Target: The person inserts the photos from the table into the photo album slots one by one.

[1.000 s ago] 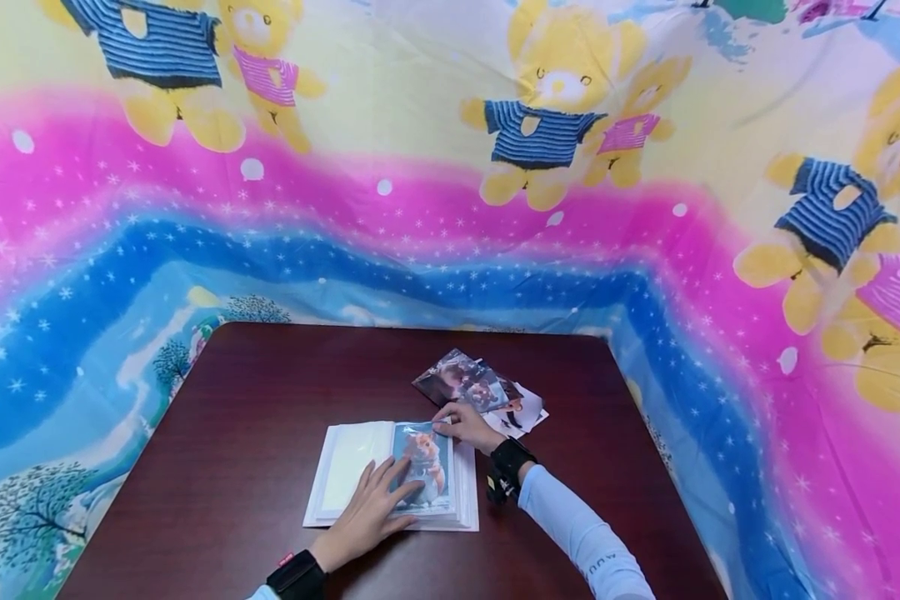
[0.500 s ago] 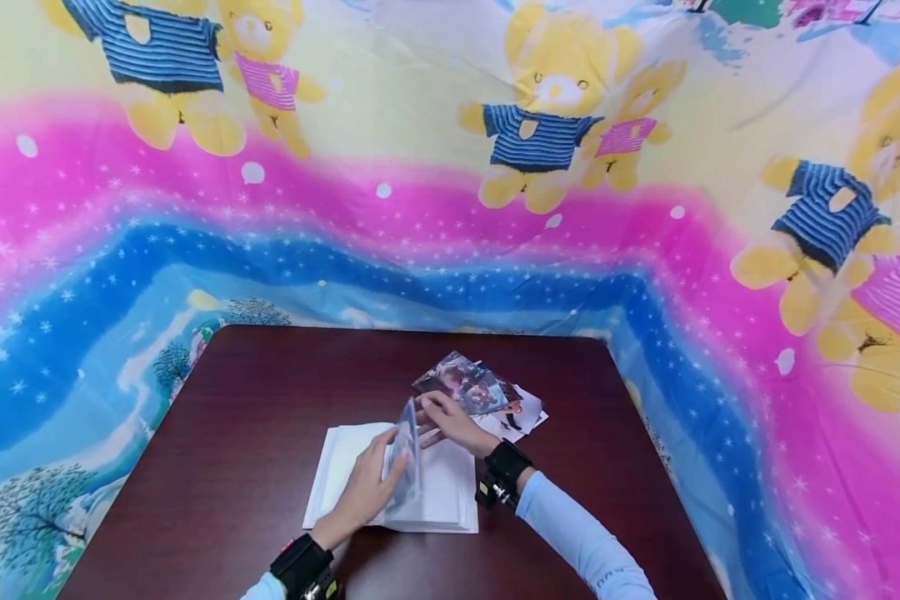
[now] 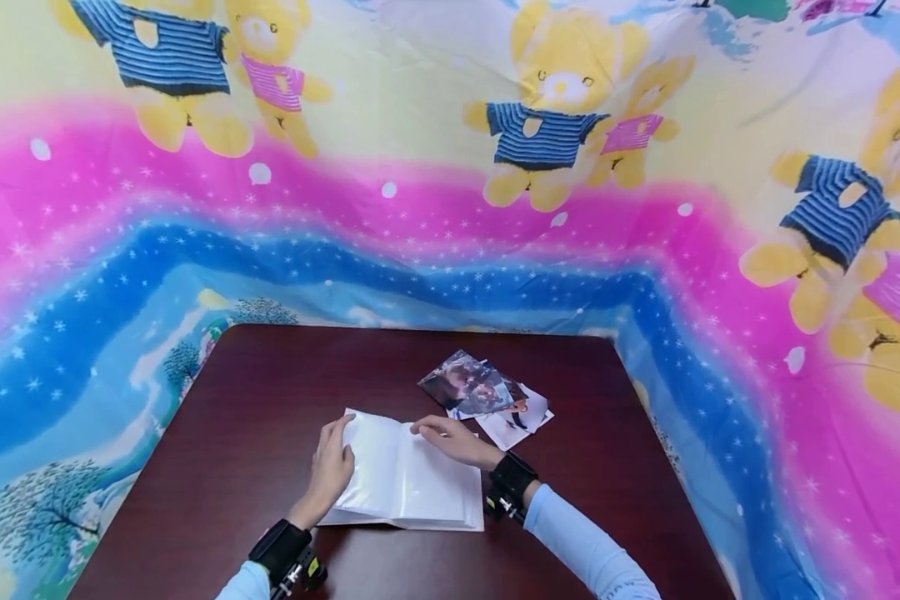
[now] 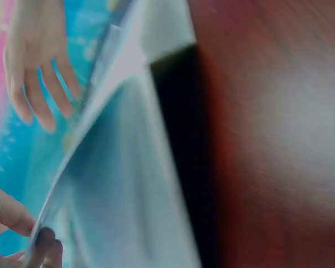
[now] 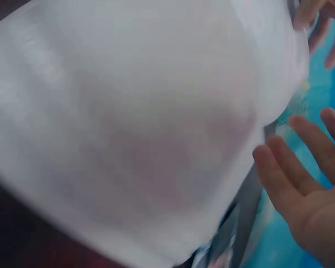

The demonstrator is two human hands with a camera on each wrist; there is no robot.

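Your left hand (image 3: 332, 468) holds the outer edge of the album's left page (image 3: 373, 467): the left wrist view shows your thumb on one side of the sheet and your fingers on the other, pinching it near a corner. The album (image 3: 474, 504) lies open in front of you, near the table's close edge, with its spine running away from you between your two hands. The left page slopes up toward your grip, and a strip of white cover shows beneath its near corner. Your right hand (image 3: 461, 442) holds nothing; it is over the far part of the right page (image 3: 435, 483), with its fingers apart and relaxed in the right wrist view. Whether one of those fingertips touches the page, you cannot tell from here. Both pages look white and glossy, and the right wrist view shows a faint reddish patch in the blurred sheet. Just beyond your right hand, a loose pile of photos (image 3: 467, 385) lies on the table (image 3: 292, 375), a dark one on top and paler ones fanned out under it toward your right. You wear a black band on each wrist, the left band (image 3: 280, 543) and the right band (image 3: 513, 475), with light blue sleeves (image 3: 588, 533) behind them. Around the table hangs a backdrop (image 3: 420, 233) printed with yellow bears, above pink and blue bands dotted with snowflakes.
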